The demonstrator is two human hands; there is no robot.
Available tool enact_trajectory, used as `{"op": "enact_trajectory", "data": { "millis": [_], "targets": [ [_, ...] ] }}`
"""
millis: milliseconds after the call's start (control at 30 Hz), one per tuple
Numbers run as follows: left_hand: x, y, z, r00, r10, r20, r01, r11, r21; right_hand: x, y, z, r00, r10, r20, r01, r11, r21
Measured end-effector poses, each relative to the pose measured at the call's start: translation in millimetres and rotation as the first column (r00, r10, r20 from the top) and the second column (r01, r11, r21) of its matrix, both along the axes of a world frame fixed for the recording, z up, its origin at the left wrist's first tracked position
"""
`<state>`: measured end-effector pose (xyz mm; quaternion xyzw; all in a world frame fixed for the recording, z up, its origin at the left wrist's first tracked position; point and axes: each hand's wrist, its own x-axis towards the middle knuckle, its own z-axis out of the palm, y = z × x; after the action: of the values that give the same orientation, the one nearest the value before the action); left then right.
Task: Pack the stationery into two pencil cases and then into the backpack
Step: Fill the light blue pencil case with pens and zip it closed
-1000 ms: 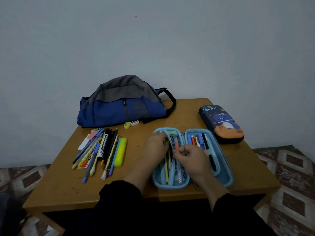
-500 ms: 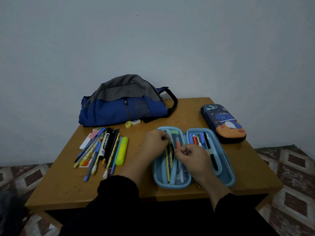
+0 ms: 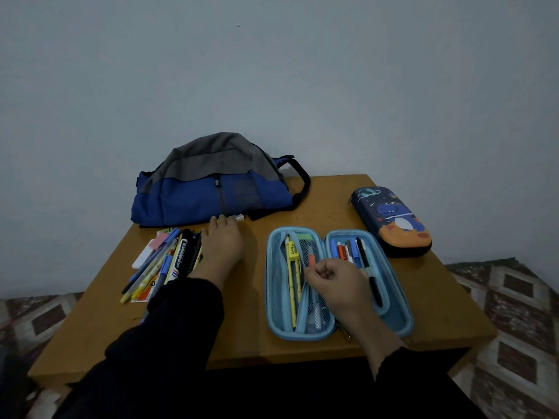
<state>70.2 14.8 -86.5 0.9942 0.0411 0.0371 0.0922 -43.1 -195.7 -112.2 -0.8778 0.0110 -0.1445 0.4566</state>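
Left hand [image 3: 222,247] lies flat, fingers relaxed, over the loose pens and markers [image 3: 169,261] at the bench's [image 3: 248,337] left, nothing grasped yet. Right hand [image 3: 334,281] pinches the mesh pocket [image 3: 302,297] of the open light-blue pencil case [image 3: 399,325]. I'd keep that pocket pulled wide and slide pens in lengthwise. The dinosaur pencil case [image 3: 393,220] sits zipped, the backpack [image 3: 211,192] behind.
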Motion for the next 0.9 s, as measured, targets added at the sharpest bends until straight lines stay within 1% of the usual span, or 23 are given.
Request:
{"op": "enact_trajectory", "data": {
  "millis": [67,167,267,333,400,467,500,567,633,700,800,833,900],
  "targets": [
    [2,0,0,1.000,-0.004,0.022,0.003,1.000,0.028,0,-1,-1,1.000,0.002,0.007,-0.002,1.000,0.000],
    [-4,-6,1,0.993,-0.027,0.112,0.020,0.998,0.066,0,-1,-1,1.000,0.010,0.007,-0.010,1.000,-0.007],
    [-12,-11,-3,0.984,-0.045,0.172,0.036,0.998,0.059,0,-1,-1,1.000,0.016,0.010,-0.016,1.000,0.001],
    [-19,-14,-2,0.975,-0.041,0.218,0.049,0.998,-0.028,0,-1,-1,1.000,0.017,0.009,-0.017,1.000,0.004],
    [-31,-19,4,0.957,-0.017,0.291,0.064,0.986,-0.154,-1,-1,0,1.000,0.018,0.002,-0.018,1.000,0.007],
    [-53,-28,12,0.915,-0.002,0.403,0.129,0.948,-0.290,-1,0,1,1.000,0.012,-0.007,-0.012,1.000,0.007],
    [-66,-34,16,0.900,-0.006,0.436,0.174,0.922,-0.345,-1,0,1,1.000,0.007,-0.009,-0.007,1.000,0.009],
    [-95,-47,20,0.903,-0.046,0.426,0.244,0.873,-0.423,-2,1,3,1.000,-0.001,-0.014,0.001,1.000,0.013],
    [-115,-58,16,0.921,-0.102,0.375,0.280,0.843,-0.459,-2,1,4,1.000,-0.001,-0.019,0.001,1.000,0.023],
    [-124,-65,6,0.919,-0.152,0.362,0.320,0.827,-0.463,-4,1,6,1.000,0.008,-0.019,-0.007,0.999,0.051],
    [-127,-70,-3,0.905,-0.218,0.366,0.371,0.826,-0.425,-4,2,8,1.000,0.024,-0.017,-0.023,0.995,0.100],
    [-127,-70,-3,0.904,-0.229,0.362,0.380,0.819,-0.429,-5,2,8,0.999,0.027,-0.017,-0.025,0.993,0.112],
    [-124,-67,-2,0.912,-0.211,0.351,0.371,0.791,-0.486,-5,2,9,0.999,0.031,-0.029,-0.028,0.994,0.108]
  ]
}}
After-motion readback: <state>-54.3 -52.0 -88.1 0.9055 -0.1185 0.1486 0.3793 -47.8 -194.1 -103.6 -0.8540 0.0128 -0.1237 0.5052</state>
